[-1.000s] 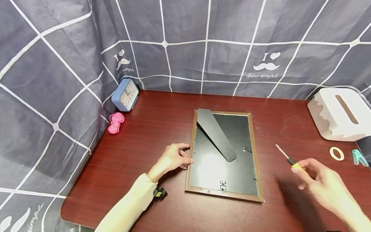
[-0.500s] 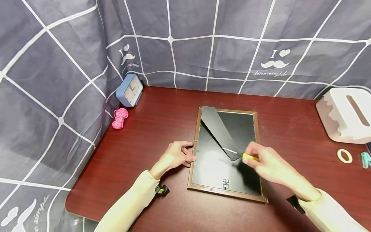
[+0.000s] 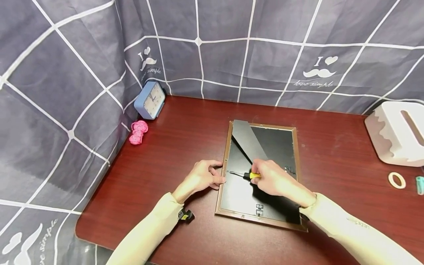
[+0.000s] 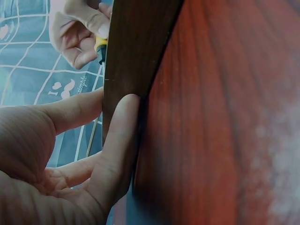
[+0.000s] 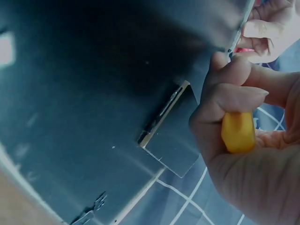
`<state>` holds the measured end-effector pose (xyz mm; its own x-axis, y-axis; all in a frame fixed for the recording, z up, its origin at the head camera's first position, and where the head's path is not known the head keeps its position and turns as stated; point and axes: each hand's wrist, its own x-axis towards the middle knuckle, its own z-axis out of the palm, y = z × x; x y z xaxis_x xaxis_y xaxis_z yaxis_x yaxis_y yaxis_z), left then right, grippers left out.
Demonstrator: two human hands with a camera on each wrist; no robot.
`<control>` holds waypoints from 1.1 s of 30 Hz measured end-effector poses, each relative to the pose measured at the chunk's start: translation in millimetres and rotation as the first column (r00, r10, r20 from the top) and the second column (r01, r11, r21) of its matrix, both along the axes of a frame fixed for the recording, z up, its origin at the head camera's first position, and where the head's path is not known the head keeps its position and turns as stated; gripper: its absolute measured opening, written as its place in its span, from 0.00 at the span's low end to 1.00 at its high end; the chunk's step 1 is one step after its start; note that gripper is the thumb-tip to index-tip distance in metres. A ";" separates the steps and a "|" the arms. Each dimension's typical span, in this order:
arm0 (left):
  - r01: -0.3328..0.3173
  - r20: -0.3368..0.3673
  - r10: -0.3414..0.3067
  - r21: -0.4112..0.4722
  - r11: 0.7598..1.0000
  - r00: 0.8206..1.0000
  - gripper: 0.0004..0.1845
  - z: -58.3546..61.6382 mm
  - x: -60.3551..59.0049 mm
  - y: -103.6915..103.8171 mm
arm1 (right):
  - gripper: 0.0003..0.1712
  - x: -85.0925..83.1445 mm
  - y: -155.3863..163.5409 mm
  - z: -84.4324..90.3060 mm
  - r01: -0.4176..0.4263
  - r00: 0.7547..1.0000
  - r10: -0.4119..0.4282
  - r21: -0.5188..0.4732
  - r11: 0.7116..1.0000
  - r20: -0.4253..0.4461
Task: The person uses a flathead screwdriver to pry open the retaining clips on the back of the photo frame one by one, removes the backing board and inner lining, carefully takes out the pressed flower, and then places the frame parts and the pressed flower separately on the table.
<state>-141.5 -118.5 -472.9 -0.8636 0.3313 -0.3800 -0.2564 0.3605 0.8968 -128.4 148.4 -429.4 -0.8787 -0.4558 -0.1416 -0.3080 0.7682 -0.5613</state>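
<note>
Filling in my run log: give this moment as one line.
left hand: steadies picture frame edge | right hand: grips screwdriver, tip toward frame's left edge | frame: face down on table

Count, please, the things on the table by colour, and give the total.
Brown: 1, the picture frame, lying face down
Yellow: 1, the screwdriver in the right hand
Blue: 1, the clock
Pink: 1, the cord bundle
White: 2, the tissue box and the tape ring
Total: 6
</note>
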 end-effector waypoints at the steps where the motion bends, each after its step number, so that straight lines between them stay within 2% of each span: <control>1: -0.001 0.000 0.001 -0.003 1.000 1.000 0.36 0.5 0.6 0.0 | 0.10 -0.5 -0.8 -1.4 0.002 1.000 -0.002 0.011 1.000 -0.008; 10: -0.001 -0.003 0.001 -0.012 1.000 1.000 0.36 2.3 1.8 -0.7 | 0.14 -0.6 -5.9 -4.6 -0.006 0.997 0.008 0.016 1.000 -0.072; 19: 0.011 0.018 -0.010 -0.020 1.000 1.000 0.37 0.1 -0.9 -0.7 | 0.08 -5.0 -12.1 -4.6 -0.018 1.000 0.017 0.046 0.999 0.020; 22: 0.021 0.017 -0.020 -0.031 0.999 1.000 0.37 1.3 -1.8 0.1 | 0.06 -9.0 -13.5 -2.7 -0.022 1.000 0.021 0.072 0.997 0.011; 27: 0.058 -0.009 -0.059 -0.075 0.995 0.998 0.37 4.3 -3.1 1.3 | 0.04 -13.9 -15.6 -1.4 0.023 1.000 -0.023 0.091 0.996 -0.009; 33: 0.104 -0.042 -0.111 -0.138 0.985 0.993 0.37 7.4 -2.6 1.6 | 0.06 -11.1 -16.6 -5.8 0.059 0.998 -0.057 0.065 0.996 -0.027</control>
